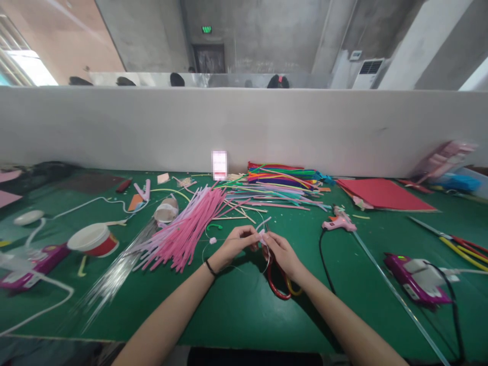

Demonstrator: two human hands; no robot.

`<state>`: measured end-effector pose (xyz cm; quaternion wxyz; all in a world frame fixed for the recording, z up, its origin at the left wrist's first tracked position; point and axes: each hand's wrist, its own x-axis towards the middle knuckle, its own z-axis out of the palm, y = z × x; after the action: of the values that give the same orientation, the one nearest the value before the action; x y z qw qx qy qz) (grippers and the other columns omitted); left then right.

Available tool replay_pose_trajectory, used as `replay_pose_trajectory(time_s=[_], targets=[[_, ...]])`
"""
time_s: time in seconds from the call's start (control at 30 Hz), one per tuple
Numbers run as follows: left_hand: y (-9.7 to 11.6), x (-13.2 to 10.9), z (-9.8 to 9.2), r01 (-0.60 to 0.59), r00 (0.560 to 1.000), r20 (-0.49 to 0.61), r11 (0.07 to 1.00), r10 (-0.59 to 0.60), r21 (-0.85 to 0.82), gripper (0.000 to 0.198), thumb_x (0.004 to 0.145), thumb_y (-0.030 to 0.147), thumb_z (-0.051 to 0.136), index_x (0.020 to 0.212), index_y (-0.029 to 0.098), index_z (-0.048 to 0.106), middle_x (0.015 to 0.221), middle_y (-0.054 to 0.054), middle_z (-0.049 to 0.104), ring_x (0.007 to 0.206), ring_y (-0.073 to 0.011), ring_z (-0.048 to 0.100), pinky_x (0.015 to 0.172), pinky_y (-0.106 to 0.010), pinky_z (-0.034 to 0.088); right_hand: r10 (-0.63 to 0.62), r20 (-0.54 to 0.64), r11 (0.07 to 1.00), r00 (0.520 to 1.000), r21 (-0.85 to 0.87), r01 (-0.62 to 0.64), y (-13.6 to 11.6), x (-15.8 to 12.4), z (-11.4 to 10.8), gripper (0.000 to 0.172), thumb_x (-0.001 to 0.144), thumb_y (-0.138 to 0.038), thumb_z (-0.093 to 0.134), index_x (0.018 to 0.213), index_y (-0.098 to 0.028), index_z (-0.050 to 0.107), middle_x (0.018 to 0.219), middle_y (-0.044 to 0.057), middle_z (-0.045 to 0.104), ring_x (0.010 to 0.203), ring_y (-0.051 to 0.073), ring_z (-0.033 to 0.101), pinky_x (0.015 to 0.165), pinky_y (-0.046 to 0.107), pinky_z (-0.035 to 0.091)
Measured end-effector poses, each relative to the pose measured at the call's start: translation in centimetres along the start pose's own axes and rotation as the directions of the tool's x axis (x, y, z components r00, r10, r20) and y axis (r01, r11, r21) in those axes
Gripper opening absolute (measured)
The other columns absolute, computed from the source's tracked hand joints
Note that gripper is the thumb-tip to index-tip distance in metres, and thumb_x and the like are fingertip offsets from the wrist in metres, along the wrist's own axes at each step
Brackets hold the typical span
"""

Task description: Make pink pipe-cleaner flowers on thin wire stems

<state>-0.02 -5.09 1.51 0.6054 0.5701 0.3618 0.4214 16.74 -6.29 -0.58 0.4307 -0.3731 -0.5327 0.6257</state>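
Our left hand (234, 245) and right hand (282, 254) met fingertip to fingertip, both closed in a pinch on a short pink pipe-cleaner piece (262, 235) lying crosswise between them above the worktop (236, 310), red-handled scissors (275, 288) under the right.

green table (236, 310), and it's crowded: pink pipe cleaners (186, 229) fanned out left of centre, a multicoloured pile (278, 183) at the back edge, red sheet (383, 194) flat at far right, pink glue gun (337, 222) just in front of it. red-handled scissors (276, 287) lie mid-table, a white tub (93, 240) stands left, clear sticks (114, 274) spill beside it, and there's a purple box (415, 279) at right.
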Motion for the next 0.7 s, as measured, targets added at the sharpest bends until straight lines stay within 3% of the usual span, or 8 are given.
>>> replay_pose_trajectory(time_s=[0.33,0.7], targets=[[-0.01,-0.09,-0.06,-0.018,0.999,0.041,1.000,0.017,0.015,0.031,0.080,0.043,0.070,0.073,0.013,0.062,0.064,-0.001,0.059,0.059,-0.0114,0.055,0.061,-0.023,0.042,-0.058,-0.007,0.996,0.998,-0.074,0.057,-0.36,-0.19,-0.15,0.042,0.084,-0.060,0.057,0.071,-0.020,0.052,0.053,-0.006,0.043,0.046,0.008,0.035,0.045,0.024,0.025],[-0.83,0.49,-0.43,0.005,1.000,-0.029,1.000,-0.006,-0.015,0.032,0.077,0.044,0.072,0.076,0.014,0.062,0.063,-0.001,0.062,0.058,-0.0127,0.059,0.061,-0.025,0.047,-0.015,-0.134,0.981,0.991,0.188,0.041,-0.80,0.13,-0.73,0.039,0.078,-0.056,0.066,0.073,-0.020,0.052,0.060,-0.005,0.047,0.050,0.008,0.040,0.047,0.023,0.029]])
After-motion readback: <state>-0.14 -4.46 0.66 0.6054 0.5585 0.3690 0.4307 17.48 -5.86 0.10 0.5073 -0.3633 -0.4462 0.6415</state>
